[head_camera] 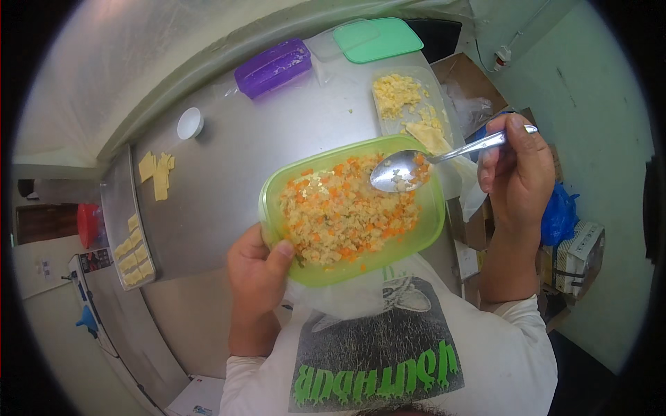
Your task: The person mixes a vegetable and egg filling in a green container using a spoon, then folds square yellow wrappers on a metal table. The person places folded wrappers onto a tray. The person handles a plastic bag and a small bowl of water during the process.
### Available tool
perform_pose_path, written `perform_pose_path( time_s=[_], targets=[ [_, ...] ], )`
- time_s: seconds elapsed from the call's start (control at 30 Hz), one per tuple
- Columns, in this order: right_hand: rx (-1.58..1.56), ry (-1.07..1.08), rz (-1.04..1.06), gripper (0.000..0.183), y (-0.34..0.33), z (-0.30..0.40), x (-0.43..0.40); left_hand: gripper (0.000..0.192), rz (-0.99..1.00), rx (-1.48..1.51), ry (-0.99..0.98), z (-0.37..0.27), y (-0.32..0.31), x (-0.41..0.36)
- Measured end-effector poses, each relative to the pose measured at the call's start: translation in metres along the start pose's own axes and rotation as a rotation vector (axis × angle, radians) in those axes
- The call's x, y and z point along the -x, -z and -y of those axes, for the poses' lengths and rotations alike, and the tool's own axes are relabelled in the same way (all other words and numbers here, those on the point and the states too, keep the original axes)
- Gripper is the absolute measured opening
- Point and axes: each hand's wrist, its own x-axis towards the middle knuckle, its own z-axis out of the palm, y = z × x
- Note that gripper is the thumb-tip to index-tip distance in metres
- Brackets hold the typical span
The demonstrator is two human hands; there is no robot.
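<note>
My left hand (pixel 260 273) grips the left end of a green plastic container (pixel 429 236), thumb over the rim. Inside lies a crumbly filling (pixel 338 221) of pale bits and orange diced pieces, likely carrot. My right hand (pixel 520 166) holds a metal spoon (pixel 394 174) by its handle. The spoon's bowl is above the right part of the filling, with a few orange and pale bits in it. Behind the container, a clear plastic tray (pixel 382 127) bears chopped yellow food (pixel 398 93), perhaps egg, and a flat pale piece (pixel 429 136) partly hidden by the container and spoon.
On the metal table (pixel 234 182) are a white bowl (pixel 190 124), yellow dough strips (pixel 160 174), a purple container (pixel 273 67) and a green lid (pixel 382 40). A metal tray (pixel 140 229) with several dough pieces lies left. Cardboard boxes and a blue bag (pixel 558 216) are at right.
</note>
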Motion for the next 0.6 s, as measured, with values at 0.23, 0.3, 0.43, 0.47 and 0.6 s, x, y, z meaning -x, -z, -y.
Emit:
perform_pose_path(
  time_s=[0.23,0.3,0.43,0.47,0.6],
  targets=[
    [0.338,-0.252,0.156,0.027,-0.002,-0.049,0.001,0.030,-0.022,-0.079,0.150,0.061,0.014,-0.046],
    [0.390,-0.324,0.201,0.026,0.001,-0.076,0.003,0.029,-0.032,-0.321,0.230,0.090,0.024,-0.060],
    [0.754,-0.409,0.378,0.022,0.023,-0.132,-0.001,0.028,-0.050,-0.421,0.313,0.136,0.032,-0.077],
    [0.756,-0.411,0.384,0.022,0.022,-0.135,-0.001,0.028,-0.044,-0.353,0.302,0.150,0.035,-0.080],
    [1.395,-0.249,0.491,0.024,-0.006,-0.146,0.000,0.026,-0.004,-0.378,0.366,0.176,0.040,-0.084]
  ],
)
